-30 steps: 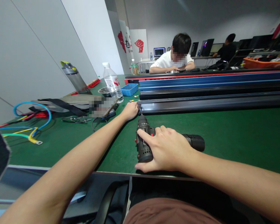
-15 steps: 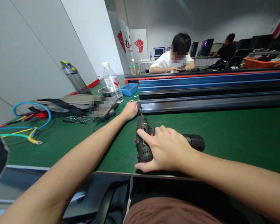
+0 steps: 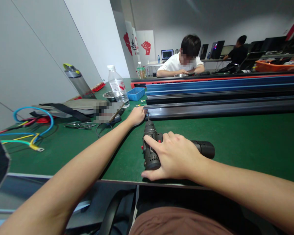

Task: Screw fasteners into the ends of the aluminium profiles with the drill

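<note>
A black cordless drill (image 3: 150, 147) lies sideways on the green table (image 3: 235, 143), its bit pointing at the left end of a long dark metal rail (image 3: 222, 109). My right hand (image 3: 173, 156) is wrapped over the drill's body and grip, index finger stretched along its top. My left hand (image 3: 136, 116) is curled against the rail's left end, right beside the bit; anything in its fingers is hidden.
More black, blue and red rails (image 3: 222, 86) are stacked behind. To the left are a water bottle (image 3: 117, 86), a grey flask (image 3: 78, 81), a metal bowl (image 3: 110, 95), a blue bin (image 3: 135, 94), scissors (image 3: 79, 125) and coloured cables (image 3: 31, 130). A person in white (image 3: 183, 63) sits across.
</note>
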{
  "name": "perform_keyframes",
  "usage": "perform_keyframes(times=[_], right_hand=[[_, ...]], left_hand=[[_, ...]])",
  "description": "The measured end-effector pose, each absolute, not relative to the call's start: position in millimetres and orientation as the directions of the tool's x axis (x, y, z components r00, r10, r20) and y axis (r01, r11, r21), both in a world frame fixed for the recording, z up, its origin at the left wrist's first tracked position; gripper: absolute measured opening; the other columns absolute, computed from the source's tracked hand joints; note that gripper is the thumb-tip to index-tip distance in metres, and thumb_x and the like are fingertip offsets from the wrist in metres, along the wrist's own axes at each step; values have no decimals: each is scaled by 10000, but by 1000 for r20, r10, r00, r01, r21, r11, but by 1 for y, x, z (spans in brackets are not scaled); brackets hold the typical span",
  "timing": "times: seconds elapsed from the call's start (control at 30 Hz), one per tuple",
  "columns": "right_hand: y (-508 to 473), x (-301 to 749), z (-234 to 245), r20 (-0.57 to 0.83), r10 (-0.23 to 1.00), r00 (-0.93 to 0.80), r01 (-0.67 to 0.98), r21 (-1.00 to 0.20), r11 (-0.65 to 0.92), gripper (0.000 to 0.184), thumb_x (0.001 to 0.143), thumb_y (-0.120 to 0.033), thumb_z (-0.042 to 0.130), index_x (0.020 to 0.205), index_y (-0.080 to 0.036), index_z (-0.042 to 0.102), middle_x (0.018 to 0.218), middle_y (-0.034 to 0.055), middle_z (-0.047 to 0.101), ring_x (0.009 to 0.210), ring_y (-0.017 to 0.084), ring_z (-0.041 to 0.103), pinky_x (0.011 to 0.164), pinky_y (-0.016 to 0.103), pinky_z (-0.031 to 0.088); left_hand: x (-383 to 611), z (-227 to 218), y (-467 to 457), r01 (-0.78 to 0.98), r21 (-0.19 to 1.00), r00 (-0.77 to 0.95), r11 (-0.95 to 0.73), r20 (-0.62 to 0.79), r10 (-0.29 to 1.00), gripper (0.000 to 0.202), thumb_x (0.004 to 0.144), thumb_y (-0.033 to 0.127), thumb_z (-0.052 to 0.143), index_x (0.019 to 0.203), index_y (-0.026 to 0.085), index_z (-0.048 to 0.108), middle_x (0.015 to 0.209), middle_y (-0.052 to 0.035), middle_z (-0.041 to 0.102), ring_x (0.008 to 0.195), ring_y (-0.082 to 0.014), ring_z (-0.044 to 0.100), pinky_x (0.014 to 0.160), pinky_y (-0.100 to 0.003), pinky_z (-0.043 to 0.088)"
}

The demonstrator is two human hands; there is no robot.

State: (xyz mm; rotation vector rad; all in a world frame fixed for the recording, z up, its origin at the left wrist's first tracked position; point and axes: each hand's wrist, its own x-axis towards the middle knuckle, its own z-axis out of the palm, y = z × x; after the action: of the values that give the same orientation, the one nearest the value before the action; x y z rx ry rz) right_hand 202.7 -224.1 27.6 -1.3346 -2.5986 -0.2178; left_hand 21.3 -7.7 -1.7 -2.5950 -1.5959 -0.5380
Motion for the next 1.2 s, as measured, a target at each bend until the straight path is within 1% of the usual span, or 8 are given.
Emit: perform_keyframes(times=[0.17, 0.27, 0.5, 0.77, 0.93, 1.2], right_hand=[[-224, 203, 27, 285, 772, -568, 811, 35, 584, 884, 719, -863, 429, 1362, -259, 477, 824, 106, 640, 790, 295, 609, 700, 369, 462], [-224, 203, 27, 267, 778, -568, 813, 35, 582, 892, 723, -864, 424, 1375, -256, 468, 841, 111, 643, 801, 295, 612, 712, 370, 463], [-225, 202, 30, 203, 800, -565, 820, 28, 572, 910, 727, -864, 418, 1399, -251, 446, 893, 129, 651, 845, 299, 611, 746, 380, 457], [-224, 203, 27, 283, 771, -570, 811, 45, 583, 877, 720, -865, 428, 1350, -257, 484, 822, 108, 638, 791, 294, 614, 694, 360, 463], [-224, 204, 27, 285, 772, -568, 812, 44, 581, 880, 718, -867, 425, 1355, -262, 477, 817, 101, 632, 786, 290, 614, 690, 355, 465], [-223, 204, 25, 303, 763, -571, 810, 55, 584, 876, 719, -865, 425, 1342, -253, 487, 811, 101, 631, 783, 290, 614, 686, 352, 460]], left_hand=[[22, -1, -9, 880, 146, 396, -452, 301, 868, 489, 988, 364, 236, 821, 145, 639, 887, -151, 703, 833, -245, 644, 745, -311, 448], [23, 0, -10, 885, 141, 390, -443, 294, 873, 491, 990, 364, 233, 819, 144, 637, 896, -160, 704, 836, -249, 646, 743, -312, 447], [22, -2, -8, 881, 130, 401, -454, 303, 865, 476, 990, 362, 257, 818, 150, 647, 865, -134, 708, 813, -229, 645, 731, -292, 446], [22, -1, -9, 886, 115, 399, -450, 305, 864, 469, 993, 346, 256, 837, 151, 653, 885, -140, 714, 834, -236, 653, 726, -289, 443], [23, -1, -10, 893, 117, 387, -434, 290, 875, 462, 994, 335, 255, 839, 150, 649, 916, -154, 714, 851, -249, 656, 730, -299, 440], [22, -1, -9, 885, 118, 400, -451, 304, 864, 498, 998, 379, 243, 830, 146, 650, 887, -139, 713, 835, -235, 651, 737, -291, 444]])
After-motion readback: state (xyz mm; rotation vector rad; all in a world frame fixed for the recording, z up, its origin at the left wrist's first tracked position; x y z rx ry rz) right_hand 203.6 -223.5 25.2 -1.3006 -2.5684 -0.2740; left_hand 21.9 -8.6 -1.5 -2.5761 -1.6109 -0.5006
